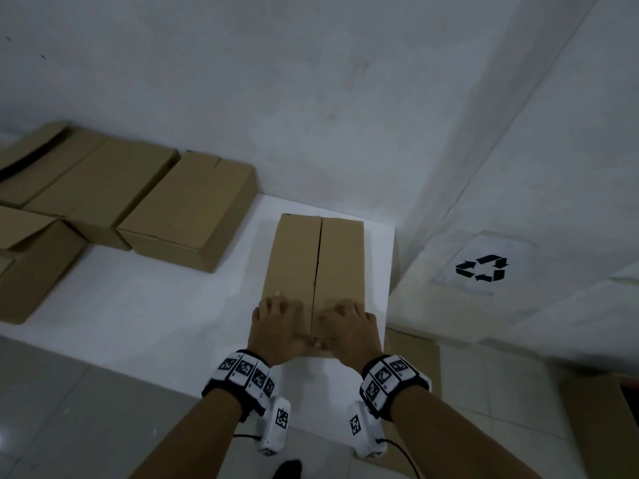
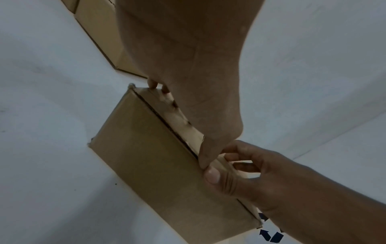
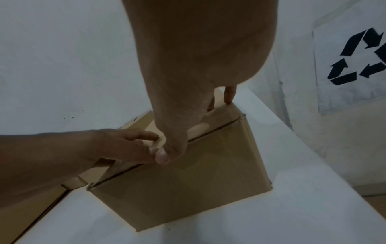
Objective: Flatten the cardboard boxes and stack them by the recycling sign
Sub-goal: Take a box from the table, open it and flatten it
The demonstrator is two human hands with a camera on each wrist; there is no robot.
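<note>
At 5 o'clock on the white surface (image 1: 145, 305), a closed box (image 1: 313, 257) stands near the right edge, its top seam running 12 to 6. Both hands are at the box's 6 o'clock end, one on each flap.

Left hand (image 1: 278, 331): fingers spread on the left flap, thumb down at the seam by the near edge. Whether this grip pinches the flap or only presses it cannot be told.

Right hand (image 1: 347, 328): fingers curled on the right flap; left wrist view shows the thumb (image 2: 212, 175) on the near face and fingers over the flap edge, so this grip pinches the right flap. The two thumbs meet at the seam.

Sign (image 1: 482, 268), black arrows on a white sheet, is on the wall at 3 o'clock of the box, apart from it. More boxes (image 1: 188, 210) stand at 10 o'clock on the surface, against the wall.
</note>
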